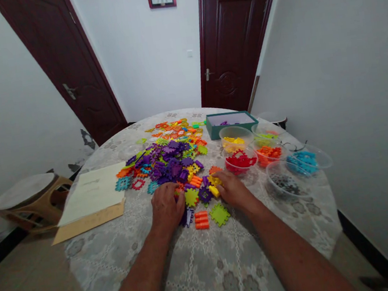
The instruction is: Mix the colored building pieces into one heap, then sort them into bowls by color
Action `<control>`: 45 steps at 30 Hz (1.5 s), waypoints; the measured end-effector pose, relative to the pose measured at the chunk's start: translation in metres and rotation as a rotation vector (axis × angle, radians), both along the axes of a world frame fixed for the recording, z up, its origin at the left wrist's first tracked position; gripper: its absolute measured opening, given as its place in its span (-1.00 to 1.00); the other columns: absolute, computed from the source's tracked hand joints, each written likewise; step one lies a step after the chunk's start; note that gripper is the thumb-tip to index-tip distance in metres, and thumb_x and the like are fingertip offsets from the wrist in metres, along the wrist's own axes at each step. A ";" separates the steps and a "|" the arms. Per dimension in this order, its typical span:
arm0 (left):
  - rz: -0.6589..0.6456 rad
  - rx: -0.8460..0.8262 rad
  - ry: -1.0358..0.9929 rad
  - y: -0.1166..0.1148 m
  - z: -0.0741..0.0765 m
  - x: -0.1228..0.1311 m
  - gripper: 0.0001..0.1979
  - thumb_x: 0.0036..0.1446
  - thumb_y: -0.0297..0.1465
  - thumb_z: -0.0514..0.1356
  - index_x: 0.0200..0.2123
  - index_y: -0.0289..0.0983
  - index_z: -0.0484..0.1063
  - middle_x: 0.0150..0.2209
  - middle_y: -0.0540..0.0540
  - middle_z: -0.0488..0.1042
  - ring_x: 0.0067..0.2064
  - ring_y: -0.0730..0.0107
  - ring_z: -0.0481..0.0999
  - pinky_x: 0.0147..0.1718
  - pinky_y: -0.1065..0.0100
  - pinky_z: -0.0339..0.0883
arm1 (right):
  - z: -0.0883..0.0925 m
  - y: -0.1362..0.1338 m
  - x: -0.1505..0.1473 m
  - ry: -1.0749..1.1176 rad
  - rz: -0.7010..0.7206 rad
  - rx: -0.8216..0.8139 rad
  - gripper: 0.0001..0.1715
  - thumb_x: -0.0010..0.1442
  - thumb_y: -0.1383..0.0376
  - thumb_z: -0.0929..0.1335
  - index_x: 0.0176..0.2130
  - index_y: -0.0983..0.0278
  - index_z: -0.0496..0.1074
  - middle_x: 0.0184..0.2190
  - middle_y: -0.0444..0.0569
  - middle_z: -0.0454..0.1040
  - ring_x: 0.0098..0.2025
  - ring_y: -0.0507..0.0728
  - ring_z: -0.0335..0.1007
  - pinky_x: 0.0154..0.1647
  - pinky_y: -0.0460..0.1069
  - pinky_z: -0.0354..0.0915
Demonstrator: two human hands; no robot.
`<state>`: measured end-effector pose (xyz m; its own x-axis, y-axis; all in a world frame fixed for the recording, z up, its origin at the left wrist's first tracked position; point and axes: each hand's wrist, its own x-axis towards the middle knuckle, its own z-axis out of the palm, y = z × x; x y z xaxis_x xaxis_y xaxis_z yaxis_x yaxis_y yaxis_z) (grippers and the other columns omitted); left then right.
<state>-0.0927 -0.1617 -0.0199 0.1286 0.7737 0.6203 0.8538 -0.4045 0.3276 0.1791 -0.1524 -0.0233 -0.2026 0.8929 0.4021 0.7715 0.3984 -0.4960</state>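
Note:
On the near edge of a mixed pile of plastic building pieces (173,164) rests my left hand (166,204), its fingers curled and thumb bent inward; whatever they hold is hidden. Beside its thumb lie a lime-green square piece (191,197) and a dark toothed piece (187,217). My right hand (234,190) closes its fingertips on a yellow building piece (214,190) at the pile's right side. Between both hands sits a purple gear-like piece (205,194). Closer to me are an orange ribbed piece (201,220) and another lime-green square piece (220,214).
Clear tubs stand on the right, holding red pieces (241,159), orange pieces (269,153), blue pieces (302,163) and grey pieces (285,184). Behind them is a green box (215,131). Paper sheets (86,191) lie left on the patterned tablecloth (130,262). A stool (26,192) stands beyond.

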 end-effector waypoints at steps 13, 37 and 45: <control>-0.092 0.055 0.010 0.011 0.000 -0.005 -0.85 0.32 -0.30 0.17 -0.08 -0.18 0.45 -0.09 -0.19 0.59 0.01 -0.01 0.53 0.08 -0.02 0.38 | 0.024 -0.001 -0.010 0.147 -0.074 0.069 -0.68 0.35 0.29 0.35 0.06 0.23 0.56 0.03 0.12 0.61 0.09 0.25 0.51 0.19 0.15 0.40; 0.036 -0.082 -0.218 0.011 0.017 -0.008 -0.79 0.30 -0.32 0.14 -0.20 -0.25 0.55 -0.17 -0.20 0.63 -0.05 0.07 0.58 0.08 0.08 0.40 | 0.039 -0.024 -0.013 -0.074 -0.007 -0.318 -0.70 0.20 0.20 0.50 -0.08 0.25 0.57 -0.13 0.06 0.61 -0.12 0.21 0.49 -0.13 0.01 0.23; 0.257 -0.157 -0.599 0.030 0.021 -0.027 -0.73 0.23 -0.21 0.14 -0.25 -0.22 0.58 -0.21 -0.12 0.66 -0.14 0.18 0.61 -0.02 0.21 0.46 | 0.049 -0.021 -0.008 0.121 0.040 -0.361 -0.82 0.27 0.21 0.38 -0.24 0.27 0.55 -0.27 -0.02 0.58 -0.23 0.15 0.45 -0.24 -0.02 0.24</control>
